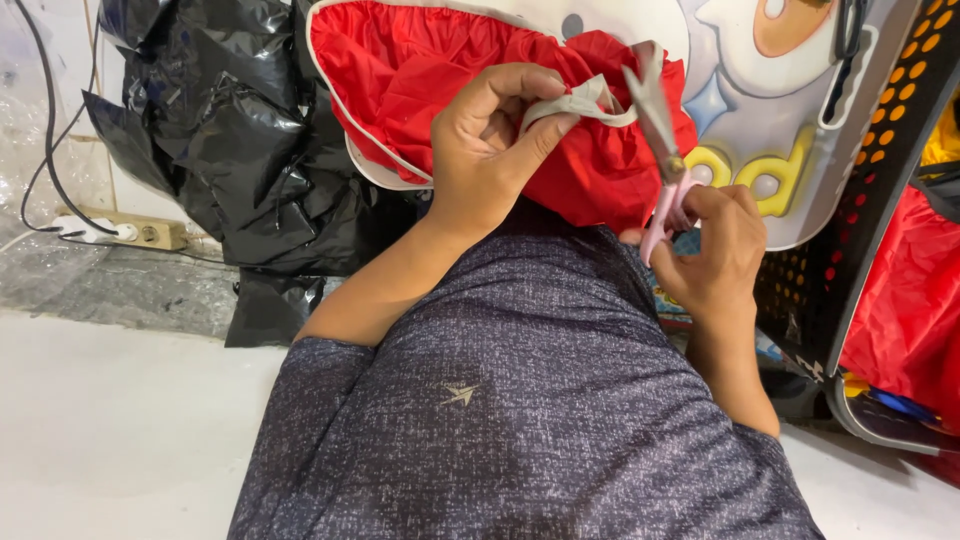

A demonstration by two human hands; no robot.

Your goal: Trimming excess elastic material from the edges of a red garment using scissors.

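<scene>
Grey trim strip (578, 102): a narrow band running along the edge of the red fabric (440, 70), pulled up into a short loop above the person's lap, in the upper middle of the head view. Left hand (490, 140) pinches the strip between thumb and forefinger, remaining fingers curled against the bunched cloth. Scissors (660, 150), pink handles and grey blades, sit in the right hand (718, 255); its fingers are pressed through and around the handles, and the blades look nearly together, tips at the strip just right of the pinch. Judgement: strip and fabric are light, thin and limp, likely a little slippery; they give no resistance unless held taut, so the best hold is a firm pinch close beside the blade line, with the loop kept under tension. Red fabric is gathered and crumpled, backed by a printed cartoon panel (760, 110) with a pale border. Below, the grey speckled shirt (520, 400) fills the lower frame. Black plastic bags (230, 150) are heaped to the left, a white power strip (120, 230) with cables near them on the floor. A black perforated crate (880, 150) stands at right, more red material (915, 300) beside it.
</scene>
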